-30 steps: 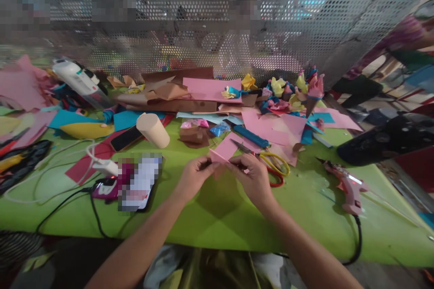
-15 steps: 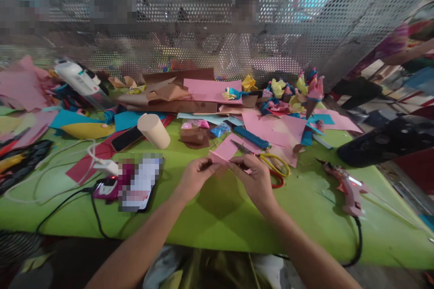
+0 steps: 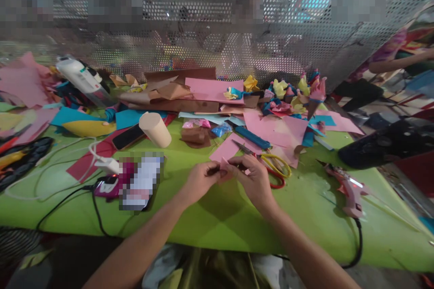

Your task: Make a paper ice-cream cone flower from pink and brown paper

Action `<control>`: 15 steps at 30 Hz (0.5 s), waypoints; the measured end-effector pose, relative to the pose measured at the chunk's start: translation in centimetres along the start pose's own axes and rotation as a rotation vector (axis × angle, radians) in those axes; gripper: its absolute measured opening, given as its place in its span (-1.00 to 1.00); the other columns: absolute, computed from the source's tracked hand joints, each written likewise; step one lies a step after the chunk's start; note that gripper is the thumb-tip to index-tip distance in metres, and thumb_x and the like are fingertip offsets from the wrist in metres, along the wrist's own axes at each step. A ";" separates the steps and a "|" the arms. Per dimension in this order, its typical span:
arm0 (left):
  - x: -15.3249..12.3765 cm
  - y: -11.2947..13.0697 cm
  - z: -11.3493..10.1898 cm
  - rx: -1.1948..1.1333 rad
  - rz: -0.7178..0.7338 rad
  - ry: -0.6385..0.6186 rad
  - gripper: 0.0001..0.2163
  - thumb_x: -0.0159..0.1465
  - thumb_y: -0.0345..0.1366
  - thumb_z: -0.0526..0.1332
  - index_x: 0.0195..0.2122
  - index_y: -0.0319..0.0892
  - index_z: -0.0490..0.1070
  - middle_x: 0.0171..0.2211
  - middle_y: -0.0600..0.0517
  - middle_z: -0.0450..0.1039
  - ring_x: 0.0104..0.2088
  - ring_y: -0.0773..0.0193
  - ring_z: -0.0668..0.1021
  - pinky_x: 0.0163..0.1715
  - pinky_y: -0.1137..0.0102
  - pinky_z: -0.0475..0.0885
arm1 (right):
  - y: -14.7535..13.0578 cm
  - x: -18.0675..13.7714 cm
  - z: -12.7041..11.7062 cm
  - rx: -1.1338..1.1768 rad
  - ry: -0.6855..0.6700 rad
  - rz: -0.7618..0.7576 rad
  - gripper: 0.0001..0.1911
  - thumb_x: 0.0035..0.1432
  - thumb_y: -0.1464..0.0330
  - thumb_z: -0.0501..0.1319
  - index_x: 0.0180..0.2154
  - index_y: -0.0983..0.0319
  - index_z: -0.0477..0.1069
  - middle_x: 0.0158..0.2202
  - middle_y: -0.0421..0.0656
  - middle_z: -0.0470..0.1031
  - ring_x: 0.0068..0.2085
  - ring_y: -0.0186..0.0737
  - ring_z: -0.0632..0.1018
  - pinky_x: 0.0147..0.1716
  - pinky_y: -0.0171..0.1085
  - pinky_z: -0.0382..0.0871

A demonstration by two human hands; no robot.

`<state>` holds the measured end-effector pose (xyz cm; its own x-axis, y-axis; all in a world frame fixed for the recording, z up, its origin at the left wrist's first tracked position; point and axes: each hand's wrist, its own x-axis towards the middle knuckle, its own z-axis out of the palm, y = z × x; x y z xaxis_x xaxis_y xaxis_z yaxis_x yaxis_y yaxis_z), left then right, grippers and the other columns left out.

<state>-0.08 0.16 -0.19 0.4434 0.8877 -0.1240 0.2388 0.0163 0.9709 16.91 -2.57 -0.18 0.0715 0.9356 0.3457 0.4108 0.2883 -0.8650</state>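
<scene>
Between my hands is a small piece of pink paper, partly hidden by my fingers and bent to a peak at the top. My left hand pinches its left side. On the right side my right hand grips it between thumb and fingers. Just beyond my right hand lie scissors with yellow and red handles, their blades resting on a larger pink sheet. A blue utility knife rests behind them.
A pink glue gun with a black cord lies right, near a dark bottle. Left are a phone, a purple power strip with cables and a beige cylinder. Crumpled paper flowers and brown paper line the mesh screen.
The pink paper between my fingers has gone from a wider, flatter strip to a smaller peaked shape. My left hand has shifted slightly right, closer to my right hand.
</scene>
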 end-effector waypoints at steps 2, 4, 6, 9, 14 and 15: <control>0.1 -0.2 0.0 0.012 0.020 -0.030 -0.76 0.25 -0.15 0.23 -0.30 -0.25 0.55 -0.36 -0.02 0.56 -0.25 0.14 0.53 -0.22 0.37 0.39 | -0.1 0.0 0.0 -0.027 0.001 -0.024 -0.79 0.21 0.23 0.28 -0.44 0.14 0.56 -0.46 -0.17 0.57 -0.41 -0.19 0.47 -0.37 -0.21 0.34; 0.1 -0.2 0.1 0.017 0.036 -0.046 -0.77 0.26 -0.17 0.22 -0.29 -0.24 0.55 -0.36 -0.01 0.55 -0.26 0.16 0.53 -0.23 0.38 0.39 | -0.1 0.0 0.0 -0.035 0.005 -0.027 -0.77 0.22 0.23 0.27 -0.46 0.14 0.55 -0.48 -0.18 0.56 -0.42 -0.19 0.47 -0.37 -0.21 0.33; 0.1 -0.2 0.1 0.040 0.035 -0.047 -0.76 0.26 -0.16 0.21 -0.35 -0.24 0.54 -0.42 0.01 0.52 -0.32 0.20 0.52 -0.28 0.40 0.37 | -0.1 -0.1 0.0 -0.011 0.004 -0.007 -0.83 0.21 0.24 0.28 -0.39 0.14 0.57 -0.43 -0.17 0.59 -0.39 -0.18 0.49 -0.34 -0.21 0.34; -0.1 0.1 0.2 0.068 0.022 -0.066 -0.74 0.26 -0.15 0.21 -0.41 -0.24 0.52 -0.48 0.03 0.48 -0.40 0.24 0.49 -0.35 0.43 0.35 | 0.0 -0.1 0.1 0.021 -0.004 0.011 -0.88 0.20 0.28 0.28 -0.33 0.14 0.58 -0.37 -0.17 0.61 -0.34 -0.17 0.51 -0.30 -0.21 0.35; -0.3 0.4 0.4 0.015 -0.013 -0.088 -0.78 0.23 -0.20 0.24 -0.30 -0.26 0.56 -0.39 -0.01 0.55 -0.34 0.20 0.53 -0.31 0.40 0.38 | -0.2 -0.1 0.0 0.016 0.005 0.040 -0.83 0.19 0.29 0.26 -0.42 0.15 0.57 -0.42 -0.17 0.60 -0.37 -0.17 0.50 -0.32 -0.21 0.35; -0.3 0.4 0.3 0.007 -0.015 -0.072 -0.78 0.23 -0.19 0.23 -0.31 -0.25 0.56 -0.39 -0.01 0.56 -0.32 0.18 0.53 -0.29 0.39 0.39 | -0.2 -0.1 -0.1 0.036 0.012 0.068 -0.84 0.20 0.27 0.25 -0.36 0.14 0.58 -0.38 -0.16 0.61 -0.34 -0.16 0.51 -0.31 -0.21 0.36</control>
<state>0.18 -0.23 0.20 0.5002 0.8523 -0.1532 0.2522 0.0260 0.9673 16.88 -2.70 0.00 0.1085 0.9508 0.2902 0.3720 0.2318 -0.8988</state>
